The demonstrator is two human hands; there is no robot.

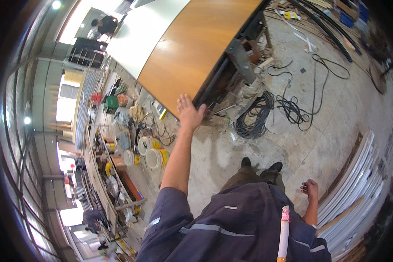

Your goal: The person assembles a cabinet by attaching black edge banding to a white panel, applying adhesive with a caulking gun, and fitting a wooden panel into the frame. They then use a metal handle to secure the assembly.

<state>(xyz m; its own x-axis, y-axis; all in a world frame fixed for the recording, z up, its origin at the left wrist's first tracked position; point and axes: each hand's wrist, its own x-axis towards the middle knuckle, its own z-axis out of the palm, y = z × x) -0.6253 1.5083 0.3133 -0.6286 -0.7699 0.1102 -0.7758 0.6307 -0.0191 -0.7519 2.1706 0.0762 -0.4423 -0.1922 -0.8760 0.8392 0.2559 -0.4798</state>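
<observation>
My left hand (190, 114) lies flat on the near corner of a large orange-brown panel (187, 48), fingers spread and thumb out over its right edge. A glossy white panel (139, 32) adjoins it on the left. Both rest on a dark metal frame (220, 70) with a grey steel leg (241, 61). My right hand (310, 187) hangs low at my side, its fingers curled in. Whether anything is inside them is too small to tell. Near the lower edge, a cigarette (284, 233) juts up in front of my dark jacket.
Coiled black cable (255, 115) lies on the concrete floor right of the frame, with loose loops beyond. Long pale profiles (351, 183) are stacked at the right. White-and-yellow buckets (156, 158), tools and a cluttered bench line the left. People (102, 27) are at the far left.
</observation>
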